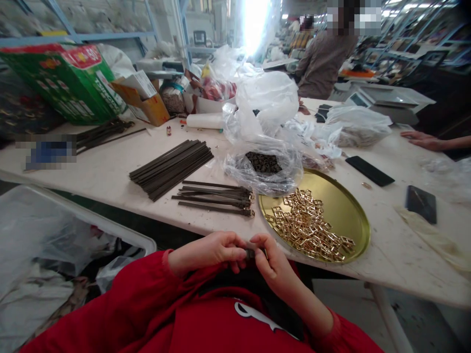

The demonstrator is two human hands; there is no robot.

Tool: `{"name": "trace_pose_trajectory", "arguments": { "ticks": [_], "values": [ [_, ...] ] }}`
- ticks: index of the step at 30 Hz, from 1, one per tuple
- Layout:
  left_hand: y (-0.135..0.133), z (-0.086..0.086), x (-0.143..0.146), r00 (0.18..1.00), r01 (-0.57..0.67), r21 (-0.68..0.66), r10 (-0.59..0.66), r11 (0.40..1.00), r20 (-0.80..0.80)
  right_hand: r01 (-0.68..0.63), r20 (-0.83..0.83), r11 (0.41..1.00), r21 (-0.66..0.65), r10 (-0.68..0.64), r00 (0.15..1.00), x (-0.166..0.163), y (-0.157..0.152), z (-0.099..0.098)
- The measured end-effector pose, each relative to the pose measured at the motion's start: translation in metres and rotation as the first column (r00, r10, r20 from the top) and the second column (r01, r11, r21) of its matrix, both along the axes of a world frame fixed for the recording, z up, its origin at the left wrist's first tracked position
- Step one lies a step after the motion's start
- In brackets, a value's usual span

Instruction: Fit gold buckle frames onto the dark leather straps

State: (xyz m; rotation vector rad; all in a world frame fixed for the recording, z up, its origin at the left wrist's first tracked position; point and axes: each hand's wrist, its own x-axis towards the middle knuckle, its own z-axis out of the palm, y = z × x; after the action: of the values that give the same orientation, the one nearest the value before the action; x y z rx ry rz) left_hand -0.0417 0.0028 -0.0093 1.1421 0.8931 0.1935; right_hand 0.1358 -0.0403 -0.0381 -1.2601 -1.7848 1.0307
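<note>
My left hand (224,251) and my right hand (270,260) meet in front of my body at the table's edge, fingertips pinched together. Between them is a dark strap (250,253), of which only a short bit shows; the fingers cover the rest. Just beyond my hands lie several dark straps with gold buckles (217,198) at their right ends. Farther left is a stack of plain dark straps (171,169). A round gold tray (348,206), right of my hands, bears a heap of gold metal buckles (309,225).
An open clear plastic bag (235,171) of small black pieces (263,162) stands behind the tray. Two dark phone-like objects (370,170) lie to the right, near another person's hand (423,140). A green box (69,86) stands back left; a plastic-lined bin (128,235) is below left.
</note>
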Motion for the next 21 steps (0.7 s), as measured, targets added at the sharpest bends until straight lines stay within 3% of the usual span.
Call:
{"name": "trace_pose_trajectory", "arguments": {
  "ticks": [7,12,21],
  "values": [
    [0.001,0.017,0.004,0.983,0.086,0.086,-0.070,0.993,-0.168,-0.013,0.118,0.993,0.121,-0.002,0.993,0.000,0.000,0.007],
    [0.007,0.032,0.005,0.972,0.178,0.122,-0.154,0.977,-0.180,-0.064,0.211,0.977,0.203,0.020,0.977,0.006,0.003,0.014],
    [0.006,0.023,0.007,0.973,0.163,0.191,-0.125,0.968,-0.196,-0.066,0.151,0.984,0.168,0.041,0.988,0.003,0.000,0.010]
  ]
}}
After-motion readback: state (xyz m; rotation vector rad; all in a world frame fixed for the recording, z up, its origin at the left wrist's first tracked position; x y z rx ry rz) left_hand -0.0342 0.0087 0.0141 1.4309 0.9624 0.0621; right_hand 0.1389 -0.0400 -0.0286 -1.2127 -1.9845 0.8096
